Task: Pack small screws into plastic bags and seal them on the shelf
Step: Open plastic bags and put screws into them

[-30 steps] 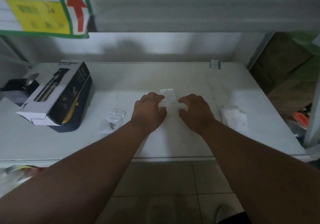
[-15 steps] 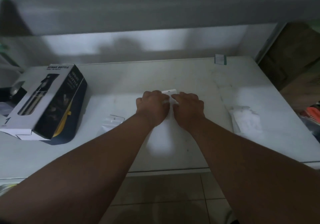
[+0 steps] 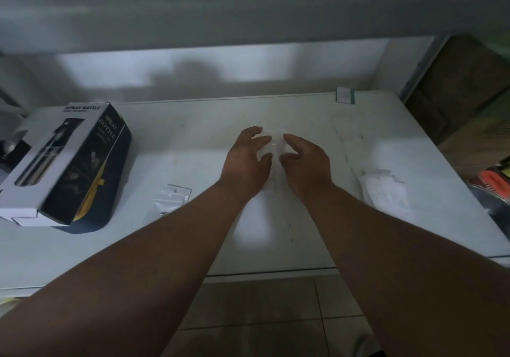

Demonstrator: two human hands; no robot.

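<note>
A small clear plastic bag point(image 3: 273, 141) sits in the middle of the white shelf point(image 3: 193, 141), between my two hands. My left hand point(image 3: 248, 163) pinches its left edge with curled fingers and thumb. My right hand point(image 3: 305, 164) pinches its right edge the same way. The bag is blurred and partly hidden by my fingers, so I cannot tell what is inside it. Another small bag with screws point(image 3: 172, 200) lies flat to the left, partly under my left forearm.
A spray bottle box point(image 3: 69, 163) lies at the left of the shelf. A pile of empty clear bags point(image 3: 385, 191) lies at the right. A small green-edged tag point(image 3: 345, 95) stands at the back edge. Cardboard boxes point(image 3: 469, 94) stand beyond the right side.
My hands pressed together over the bag half a second ago; now they sit slightly apart with the bag showing between the fingertips. The view has tilted down a little.
</note>
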